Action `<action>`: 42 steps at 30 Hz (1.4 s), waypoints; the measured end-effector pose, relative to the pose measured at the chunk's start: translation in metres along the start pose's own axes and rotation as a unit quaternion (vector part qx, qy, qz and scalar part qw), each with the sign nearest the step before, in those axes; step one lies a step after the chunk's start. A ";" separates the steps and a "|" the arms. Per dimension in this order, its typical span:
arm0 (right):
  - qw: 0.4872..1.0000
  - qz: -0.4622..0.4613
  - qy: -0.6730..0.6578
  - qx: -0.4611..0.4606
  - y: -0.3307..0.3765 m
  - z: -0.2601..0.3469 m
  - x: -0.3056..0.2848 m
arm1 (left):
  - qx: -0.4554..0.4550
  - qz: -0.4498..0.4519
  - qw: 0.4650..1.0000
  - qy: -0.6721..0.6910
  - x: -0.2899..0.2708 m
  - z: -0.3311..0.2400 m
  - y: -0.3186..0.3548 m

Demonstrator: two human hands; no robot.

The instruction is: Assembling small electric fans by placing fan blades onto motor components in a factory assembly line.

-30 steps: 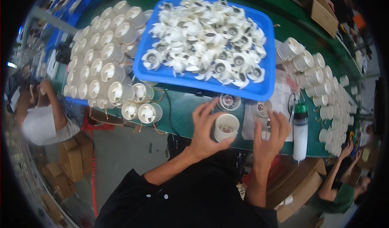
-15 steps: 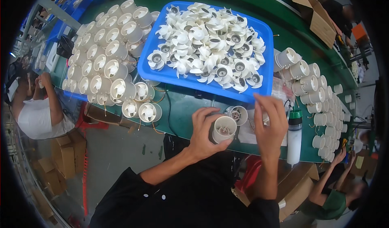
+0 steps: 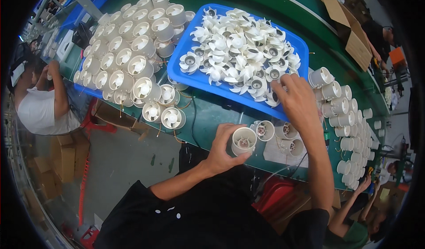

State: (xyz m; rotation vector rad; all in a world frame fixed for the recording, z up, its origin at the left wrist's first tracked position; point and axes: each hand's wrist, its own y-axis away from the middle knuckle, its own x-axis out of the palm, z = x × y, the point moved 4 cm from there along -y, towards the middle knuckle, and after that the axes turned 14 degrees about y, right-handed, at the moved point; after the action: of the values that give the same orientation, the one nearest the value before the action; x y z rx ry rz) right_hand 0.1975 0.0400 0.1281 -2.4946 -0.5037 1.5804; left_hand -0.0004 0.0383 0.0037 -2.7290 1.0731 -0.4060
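In my left hand (image 3: pixel 223 149) is a white cylindrical fan housing (image 3: pixel 244 141), its round mouth facing up. Copper-coloured motor windings show inside it. My right hand (image 3: pixel 295 97) reaches over the near right corner of a blue tray (image 3: pixel 195 82). Its fingers are bent and apart, with the tips at the white fan impellers (image 3: pixel 256 84) heaped there; no impeller is plainly gripped. Beside the held housing lies another housing (image 3: pixel 265 130) with windings showing. To its right are more open housings (image 3: pixel 292 147), partly covered by my right forearm.
Many housings with impellers fitted (image 3: pixel 144 88) are stacked at the left of the green bench (image 3: pixel 212 113). More housings (image 3: pixel 332 90) stand in rows at the right. A thin cable (image 3: pixel 195 120) crosses the bench. Co-workers sit at left (image 3: pixel 42 109) and lower right (image 3: pixel 354 235).
My right hand has moved forward from beside the housing to the impellers in the tray. My left hand keeps holding its housing. The view has shifted, so the bench appears moved.
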 end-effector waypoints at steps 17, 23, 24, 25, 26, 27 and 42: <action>0.957 -0.157 -0.204 0.135 0.033 0.009 -0.031 | -0.052 0.019 0.998 -0.041 -0.001 -0.032 -0.009; 0.552 0.045 -0.745 0.373 0.072 0.043 -0.035 | -0.009 0.032 0.991 -0.130 0.000 -0.049 -0.019; 0.532 0.069 -0.756 0.377 0.075 0.051 -0.028 | 0.002 0.045 0.992 -0.122 0.002 -0.051 -0.020; 0.525 0.098 -0.761 0.370 0.075 0.059 -0.020 | 0.014 0.057 0.992 -0.113 0.003 -0.053 -0.021; 0.523 0.094 -0.760 0.374 0.075 0.061 -0.020 | 0.026 0.066 0.988 -0.134 0.004 -0.056 -0.022; 0.539 0.108 -0.747 0.374 0.075 0.064 -0.019 | 0.025 0.070 0.988 -0.135 0.005 -0.055 -0.022; 0.814 0.106 -0.504 0.268 0.067 0.051 -0.060 | 0.007 0.081 0.982 -0.172 0.013 -0.056 -0.017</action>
State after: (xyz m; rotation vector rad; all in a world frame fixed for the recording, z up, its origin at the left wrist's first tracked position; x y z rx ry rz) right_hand 0.1422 -0.0472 0.1370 -1.1815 0.1596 2.5969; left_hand 0.0021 0.0381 0.0641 -2.5463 1.1718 0.0804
